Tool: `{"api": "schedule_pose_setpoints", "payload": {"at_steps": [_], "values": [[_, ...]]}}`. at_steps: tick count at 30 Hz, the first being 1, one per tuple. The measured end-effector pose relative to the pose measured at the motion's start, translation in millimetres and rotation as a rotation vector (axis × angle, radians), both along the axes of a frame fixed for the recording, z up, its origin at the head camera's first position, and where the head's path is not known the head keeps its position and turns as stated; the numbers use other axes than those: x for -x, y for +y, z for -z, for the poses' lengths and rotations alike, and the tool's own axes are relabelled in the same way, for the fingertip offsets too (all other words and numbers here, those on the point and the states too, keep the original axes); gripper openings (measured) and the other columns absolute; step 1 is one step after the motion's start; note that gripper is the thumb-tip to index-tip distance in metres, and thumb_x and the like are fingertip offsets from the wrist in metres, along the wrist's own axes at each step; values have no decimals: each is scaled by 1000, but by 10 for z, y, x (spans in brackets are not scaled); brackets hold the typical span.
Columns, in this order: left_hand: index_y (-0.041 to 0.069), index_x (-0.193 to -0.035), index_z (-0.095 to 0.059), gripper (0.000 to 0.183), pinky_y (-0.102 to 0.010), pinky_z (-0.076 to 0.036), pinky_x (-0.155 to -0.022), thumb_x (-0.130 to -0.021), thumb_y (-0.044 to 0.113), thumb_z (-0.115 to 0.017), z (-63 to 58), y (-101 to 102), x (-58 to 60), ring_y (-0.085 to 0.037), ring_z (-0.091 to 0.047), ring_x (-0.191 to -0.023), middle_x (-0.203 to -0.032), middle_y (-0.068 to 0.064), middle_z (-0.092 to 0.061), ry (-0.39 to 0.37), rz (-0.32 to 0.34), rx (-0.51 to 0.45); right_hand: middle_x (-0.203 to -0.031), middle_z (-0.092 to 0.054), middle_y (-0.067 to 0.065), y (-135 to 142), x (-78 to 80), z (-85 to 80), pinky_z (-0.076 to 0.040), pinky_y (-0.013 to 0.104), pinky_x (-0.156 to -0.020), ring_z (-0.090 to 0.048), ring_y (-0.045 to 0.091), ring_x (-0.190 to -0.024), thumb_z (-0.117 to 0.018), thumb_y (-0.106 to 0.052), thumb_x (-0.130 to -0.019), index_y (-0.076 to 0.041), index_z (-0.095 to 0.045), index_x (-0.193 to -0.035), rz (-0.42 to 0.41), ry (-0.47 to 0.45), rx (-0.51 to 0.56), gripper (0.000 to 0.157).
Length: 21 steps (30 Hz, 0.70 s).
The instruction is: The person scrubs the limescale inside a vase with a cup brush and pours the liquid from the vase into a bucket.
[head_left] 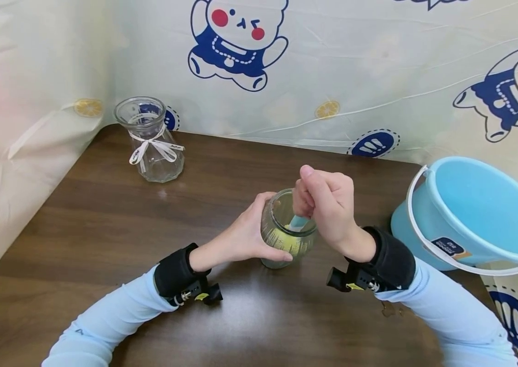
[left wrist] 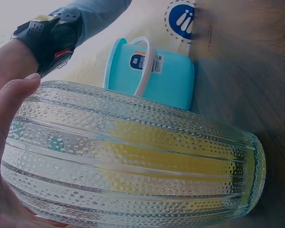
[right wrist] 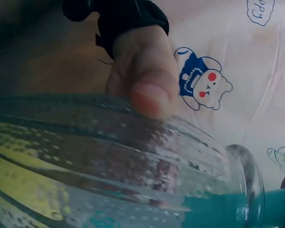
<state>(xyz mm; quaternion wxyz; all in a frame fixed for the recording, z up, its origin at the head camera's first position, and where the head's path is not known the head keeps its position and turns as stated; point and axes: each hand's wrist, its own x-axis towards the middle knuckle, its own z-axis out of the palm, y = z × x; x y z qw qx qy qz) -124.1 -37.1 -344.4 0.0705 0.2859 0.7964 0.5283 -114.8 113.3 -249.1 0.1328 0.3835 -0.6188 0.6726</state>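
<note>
A ribbed, dotted clear glass jar (head_left: 305, 245) stands at the middle of the table. My left hand (head_left: 251, 232) holds its side, thumb at the front and fingers behind. Above the jar's mouth, my right hand (head_left: 329, 206) is curled in a fist round the teal handle (head_left: 298, 223) of what looks like a sponge bottle brush. The handle (right wrist: 218, 211) passes through the neck in the right wrist view. Its yellow head (left wrist: 171, 154) shows through the glass in the left wrist view, low in the jar. The fist hides the handle's top end.
A second glass jar (head_left: 160, 160) with a white ribbon bow stands at the back left. A light blue bucket (head_left: 417, 216) with a white handle is at the right edge, close to my right forearm. A printed curtain (head_left: 355, 61) hangs behind the brown table (head_left: 222, 158).
</note>
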Motion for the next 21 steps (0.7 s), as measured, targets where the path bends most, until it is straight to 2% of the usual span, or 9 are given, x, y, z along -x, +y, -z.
{"api": "schedule_pose_setpoints", "payload": {"at_steps": [4,8,11,16,21], "values": [[8,-132,-25,102,-36,-41,-90,-53,25,-88,-4,13,3,-22,-48,-108,-123,-12,-45,-16,0,8,-44,-33,2,67,-10,26,-29,26,-37,-35,12,-39,-37,-13,-96,-6,-34,-50,-49,-6,-64,47],[9,-133,-24,103,-36,-41,-90,-54,25,-88,8,17,8,-20,-47,-108,-123,-11,-44,-22,3,11,-46,-37,4,122,2,25,-33,30,-39,-37,15,-40,-38,-24,-98,-5,-39,-51,-122,-114,-96,51],[9,-133,-24,103,-36,-41,-90,-54,25,-88,11,19,10,-20,-48,-107,-123,-10,-45,-14,1,9,-45,-34,4,142,46,-13,-32,31,-38,-35,18,-38,-36,-33,-98,-6,-37,-50,-142,-174,-82,55],[7,-133,-24,103,-38,-41,-90,-54,26,-87,3,18,6,-20,-47,-109,-123,-10,-45,11,-7,22,-41,-26,3,102,170,-218,-23,31,-34,-25,19,-33,-33,-41,-98,-10,-32,-49,-140,-235,-54,58],[8,-133,-24,103,-38,-40,-91,-54,27,-87,2,20,-3,-21,-46,-111,-124,-9,-45,20,-9,31,-41,-24,4,-4,214,-536,-21,32,-33,-24,20,-32,-23,-29,-99,-9,-30,-48,-110,-255,-130,55]]}}
